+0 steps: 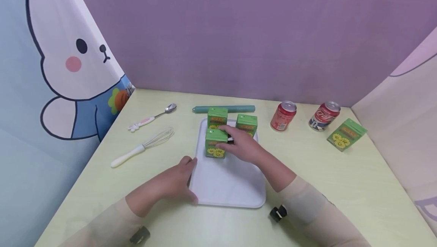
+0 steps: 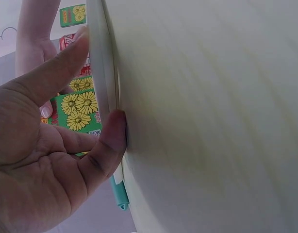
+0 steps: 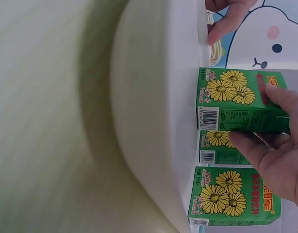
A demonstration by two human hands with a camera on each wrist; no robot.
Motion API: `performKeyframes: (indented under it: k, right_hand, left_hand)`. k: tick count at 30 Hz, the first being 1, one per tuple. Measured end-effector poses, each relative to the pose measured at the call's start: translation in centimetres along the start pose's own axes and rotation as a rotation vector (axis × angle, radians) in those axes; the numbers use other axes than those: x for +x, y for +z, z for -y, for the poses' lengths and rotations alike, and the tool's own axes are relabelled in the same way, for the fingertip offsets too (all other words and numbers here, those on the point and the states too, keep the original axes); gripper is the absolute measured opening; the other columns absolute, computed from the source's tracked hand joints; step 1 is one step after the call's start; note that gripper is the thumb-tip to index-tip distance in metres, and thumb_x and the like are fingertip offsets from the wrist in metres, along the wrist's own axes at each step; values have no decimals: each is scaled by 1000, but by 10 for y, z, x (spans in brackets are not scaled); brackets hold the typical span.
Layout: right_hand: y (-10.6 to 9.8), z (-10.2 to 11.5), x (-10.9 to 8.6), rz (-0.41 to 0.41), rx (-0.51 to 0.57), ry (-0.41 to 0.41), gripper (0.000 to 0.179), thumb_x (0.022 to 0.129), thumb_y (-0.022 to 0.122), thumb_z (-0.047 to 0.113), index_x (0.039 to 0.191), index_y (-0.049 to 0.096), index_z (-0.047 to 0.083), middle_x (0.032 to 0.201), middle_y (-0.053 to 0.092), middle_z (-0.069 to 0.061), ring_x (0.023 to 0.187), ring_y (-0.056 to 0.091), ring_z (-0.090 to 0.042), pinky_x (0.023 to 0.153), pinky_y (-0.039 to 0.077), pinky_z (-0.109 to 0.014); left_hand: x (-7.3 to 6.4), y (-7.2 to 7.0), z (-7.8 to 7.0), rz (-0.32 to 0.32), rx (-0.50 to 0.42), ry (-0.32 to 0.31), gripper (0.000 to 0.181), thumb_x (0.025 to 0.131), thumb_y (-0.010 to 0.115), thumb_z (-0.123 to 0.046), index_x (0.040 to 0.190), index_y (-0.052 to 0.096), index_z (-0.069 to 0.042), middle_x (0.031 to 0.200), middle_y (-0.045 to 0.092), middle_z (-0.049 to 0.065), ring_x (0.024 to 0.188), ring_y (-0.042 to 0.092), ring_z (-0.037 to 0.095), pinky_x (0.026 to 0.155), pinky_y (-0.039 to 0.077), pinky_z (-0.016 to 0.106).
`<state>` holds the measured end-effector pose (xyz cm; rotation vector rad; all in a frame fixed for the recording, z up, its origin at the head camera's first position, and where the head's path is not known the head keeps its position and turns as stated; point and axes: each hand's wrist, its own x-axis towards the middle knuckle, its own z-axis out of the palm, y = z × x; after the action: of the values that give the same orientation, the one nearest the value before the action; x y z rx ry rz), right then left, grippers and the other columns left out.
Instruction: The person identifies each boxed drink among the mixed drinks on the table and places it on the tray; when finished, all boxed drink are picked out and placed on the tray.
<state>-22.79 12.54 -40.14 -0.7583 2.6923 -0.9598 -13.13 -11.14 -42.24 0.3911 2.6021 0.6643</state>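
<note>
My right hand point(image 1: 242, 144) grips a green drink carton point(image 1: 216, 147) with yellow flowers, which stands upright on a white tray point(image 1: 227, 186). In the right wrist view, thumb and fingers lie on opposite sides of that carton point(image 3: 226, 92). Directly behind it on the tray is a second matching carton point(image 1: 217, 115); a third carton point(image 1: 247, 122) stands to the right, partly hidden by my hand. My left hand point(image 1: 177, 180) rests against the tray's left rim, thumb and fingers spread apart along it. The left wrist view shows its fingertips at the rim point(image 2: 103, 73).
Another green carton point(image 1: 346, 135) lies at far right, beside two red cans, one nearer point(image 1: 283, 116) and one farther right point(image 1: 324, 116). A teal stick point(image 1: 235, 109) lies behind the tray. To the left are a whisk point(image 1: 143, 147) and a spoon point(image 1: 151, 118). A purple curtain backs the table.
</note>
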Motion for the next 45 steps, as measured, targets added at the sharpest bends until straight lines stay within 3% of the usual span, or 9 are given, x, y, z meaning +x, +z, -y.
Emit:
performKeyframes:
  k: [4, 8, 13, 22, 29, 35, 45]
  right_hand:
    - [0, -1, 0, 4, 0, -3, 60, 90, 68, 43, 144, 49, 22, 129, 62, 0, 116, 59, -19, 94, 50, -43]
    - [-4, 1, -2, -4, -20, 0, 64, 90, 68, 47, 146, 45, 27, 137, 57, 3, 122, 56, -18, 98, 49, -42]
    - [-22, 6, -10, -47, -17, -22, 71, 88, 67, 51, 148, 40, 27, 137, 56, 1, 123, 56, -20, 99, 49, -43]
    - [-83, 4, -37, -209, 71, -22, 72, 88, 68, 49, 150, 36, 28, 135, 56, -3, 125, 55, -25, 101, 48, -45]
    - [-127, -9, -61, -375, 47, 39, 73, 90, 65, 51, 151, 35, 26, 137, 55, -4, 122, 57, -31, 98, 48, -51]
    - [-159, -24, -82, -511, 34, 57, 71, 91, 68, 39, 152, 32, 28, 140, 52, -9, 125, 54, -35, 102, 43, -54]
    - [-211, -59, -126, -650, -33, 257, 73, 94, 62, 42, 154, 20, 37, 154, 40, -4, 136, 43, -33, 112, 33, -50]
  left_hand:
    - [1, 1, 2, -5, 14, 12, 123, 61, 92, -40, 153, 24, 3, 142, 38, 13, 108, 52, 18, 101, 45, 37]
    - [2, 3, 4, -6, 29, 16, 123, 61, 92, -41, 154, 24, 2, 143, 38, 13, 110, 52, 18, 103, 44, 37]
    - [1, 3, 4, -8, 24, 9, 123, 60, 92, -41, 154, 24, 2, 143, 38, 13, 110, 52, 18, 103, 45, 38]
    - [-1, 1, 2, -9, 27, 9, 124, 60, 93, -40, 153, 24, 3, 142, 38, 13, 110, 52, 18, 103, 44, 38]
    - [-1, 2, 3, -8, 40, 17, 123, 60, 92, -42, 153, 24, 2, 142, 38, 12, 108, 52, 17, 102, 45, 37]
    - [-2, 2, 3, -14, 36, 20, 123, 60, 92, -41, 153, 25, 3, 142, 38, 13, 107, 52, 17, 100, 46, 37]
    - [-2, 3, 3, -6, 31, 14, 123, 60, 92, -42, 153, 24, 2, 142, 38, 13, 108, 52, 17, 102, 45, 37]
